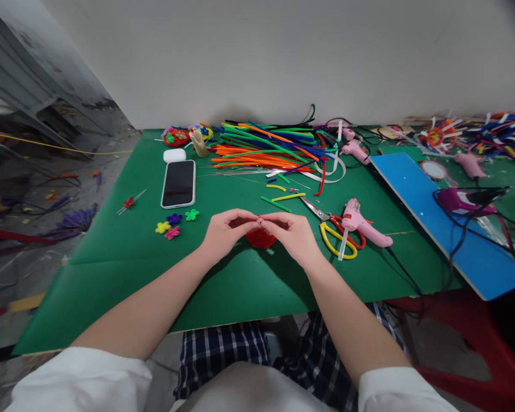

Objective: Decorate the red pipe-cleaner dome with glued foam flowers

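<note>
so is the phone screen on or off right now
Off, it seems: the phone screen is plain dark, with nothing lit on it.

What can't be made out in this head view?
- Red piece, head view: upper part hidden by the left hand and right hand; fine detail too small.
- Scissors, head view: part of the handles hidden by the pink glue gun.
- Red stool, head view: cut off by the right edge.
</note>
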Demonstrator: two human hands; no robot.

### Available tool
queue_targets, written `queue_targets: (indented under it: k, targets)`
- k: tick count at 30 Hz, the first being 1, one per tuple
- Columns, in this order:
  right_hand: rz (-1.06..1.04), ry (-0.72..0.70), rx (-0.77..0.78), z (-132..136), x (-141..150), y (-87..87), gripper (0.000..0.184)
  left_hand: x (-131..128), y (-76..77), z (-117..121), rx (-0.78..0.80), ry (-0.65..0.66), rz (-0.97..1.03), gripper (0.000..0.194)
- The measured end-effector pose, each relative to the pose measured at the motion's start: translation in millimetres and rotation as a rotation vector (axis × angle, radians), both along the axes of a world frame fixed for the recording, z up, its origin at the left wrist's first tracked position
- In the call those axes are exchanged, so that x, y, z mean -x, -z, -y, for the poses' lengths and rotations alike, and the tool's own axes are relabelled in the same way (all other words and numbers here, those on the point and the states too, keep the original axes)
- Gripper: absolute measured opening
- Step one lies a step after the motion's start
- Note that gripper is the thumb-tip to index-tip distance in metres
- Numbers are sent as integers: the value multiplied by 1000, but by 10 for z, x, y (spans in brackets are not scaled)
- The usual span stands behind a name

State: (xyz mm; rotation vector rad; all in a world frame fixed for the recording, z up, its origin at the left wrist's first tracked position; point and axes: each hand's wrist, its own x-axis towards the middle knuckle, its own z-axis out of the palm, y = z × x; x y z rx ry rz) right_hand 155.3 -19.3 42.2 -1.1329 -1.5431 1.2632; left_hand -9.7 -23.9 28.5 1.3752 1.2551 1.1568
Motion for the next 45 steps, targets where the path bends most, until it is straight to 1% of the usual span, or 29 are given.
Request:
queue_targets:
  k: [3,6,10,14,16,18,21,23,26,29,31,33,35,37,39,41,43,45]
  targets:
    - [-23,-8,17,6,4,3,17,-11,-4,6,-12,-20,-35,20]
    - [-22,20,13,15,13,2,16,-20,-5,15,-58,-24,-85,15]
    - [-24,69,-19,41,35,-18,13,-19,24,31,-192,-1,-183,15]
    - [-48,47,-31,60,42,-47,13,-10,49,33,-307,-11,-279,15]
    - [-60,34,-31,61,37,-49,15,-3,48,28,-392,-12,-340,12]
    - [-75,29,-15,60,36,-40,18,5,44,26,-510,-8,-397,11]
    - [-74,39,3,67,53,-11,17,11,46,36,-662,-12,-472,15]
    - [-45,52,-27,75,69,2,14,9,52,51,-695,-18,-512,18]
    - [16,78,-104,71,67,2,10,3,64,65,-679,-12,-548,21]
    - [101,134,-192,30,1,-4,15,10,73,49,-640,-27,-549,25]
    - [193,154,-272,-7,-62,8,17,26,81,22,-599,-41,-534,26]
    - [313,116,-383,-33,-108,39,18,46,92,-14,-530,-59,-531,29]
    - [424,51,-506,-40,-121,87,19,67,107,-50,-438,-57,-531,38]
    - [494,6,-609,-36,-106,142,21,87,123,-79,-347,25,-503,54]
    - [534,-17,-677,-30,-82,189,22,103,136,-98,-285,175,-459,71]
    - [575,-33,-712,-30,-68,220,23,113,143,-108,-254,306,-454,86]
    - [620,-51,-717,-33,-67,231,23,112,146,-113,-245,373,-497,95]
    - [655,-65,-708,-35,-76,229,24,105,146,-114,-250,398,-546,98]
